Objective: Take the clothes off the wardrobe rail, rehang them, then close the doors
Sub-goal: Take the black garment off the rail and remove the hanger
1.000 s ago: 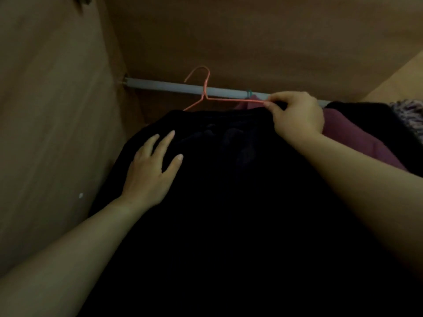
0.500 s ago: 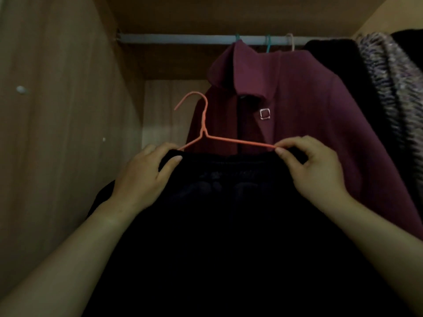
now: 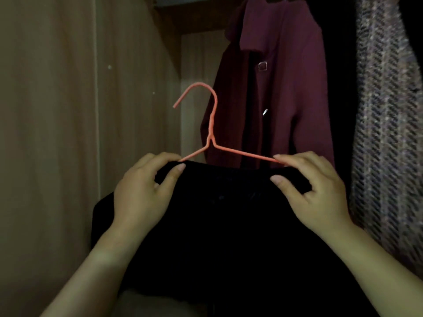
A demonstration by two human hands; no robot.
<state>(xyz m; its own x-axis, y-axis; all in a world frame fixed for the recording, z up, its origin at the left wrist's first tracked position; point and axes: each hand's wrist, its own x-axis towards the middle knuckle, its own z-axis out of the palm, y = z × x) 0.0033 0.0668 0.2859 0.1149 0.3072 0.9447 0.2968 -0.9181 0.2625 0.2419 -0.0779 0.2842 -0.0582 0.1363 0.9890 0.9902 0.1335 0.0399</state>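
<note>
I am holding a thin coral-orange wire hanger point(image 3: 211, 124) with a soft black garment point(image 3: 229, 225) draped on it, free of the rail, in front of the open wardrobe. My left hand point(image 3: 142, 193) is gripping the garment's top edge, fingers curled over it and thumb pressing the near side, right where the hanger's left arm is slipping under the cloth. My right hand point(image 3: 315, 193) is pinching the hanger's right arm at my fingertips, thumb lying on the fabric below. The hook is rising between my hands, pointing left. Just beyond my fingers a maroon collared coat point(image 3: 286, 99) is hanging; past my right knuckles, a grey-purple woven tweed garment point(image 3: 386, 133); left of my left hand, the pale wooden wardrobe wall point(image 3: 57, 110).
</note>
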